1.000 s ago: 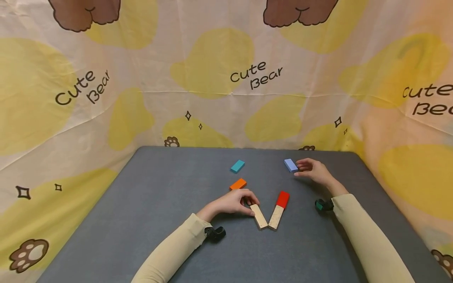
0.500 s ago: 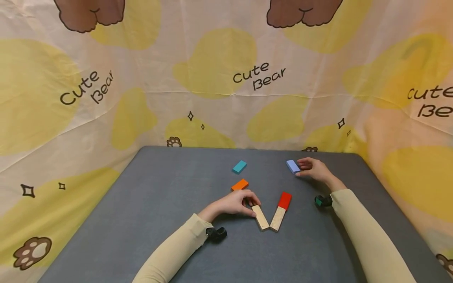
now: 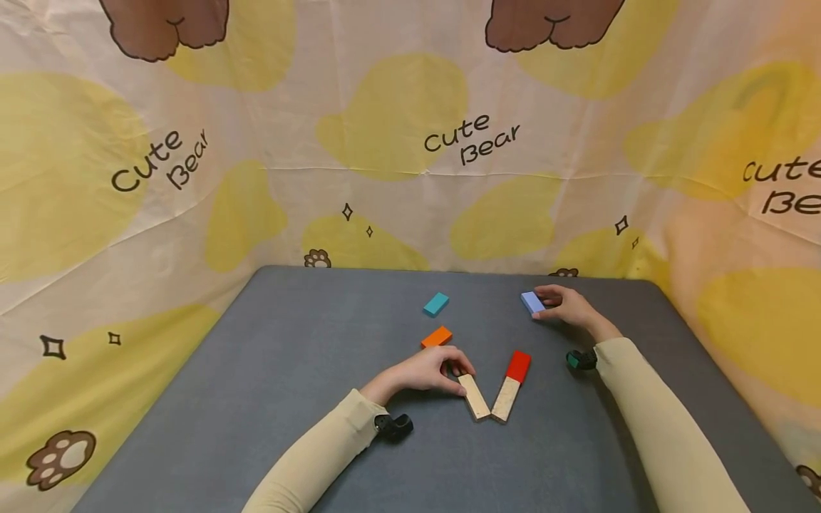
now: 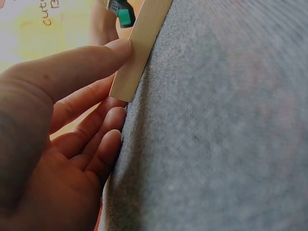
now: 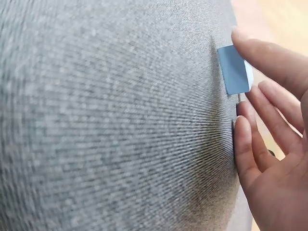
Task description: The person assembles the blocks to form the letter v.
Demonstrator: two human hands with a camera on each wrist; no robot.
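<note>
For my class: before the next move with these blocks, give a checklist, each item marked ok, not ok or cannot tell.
1. Left hand holds left wooden block: ok, thumb and fingers pinch it near its far end.
2. Right hand has light blue block between thumb and fingers: ok.
3. That hold is firm: cannot tell.
4. Red block sits end to end with right wooden block: ok.
5. Light blue block touches a wooden block: not ok, it lies apart.
</note>
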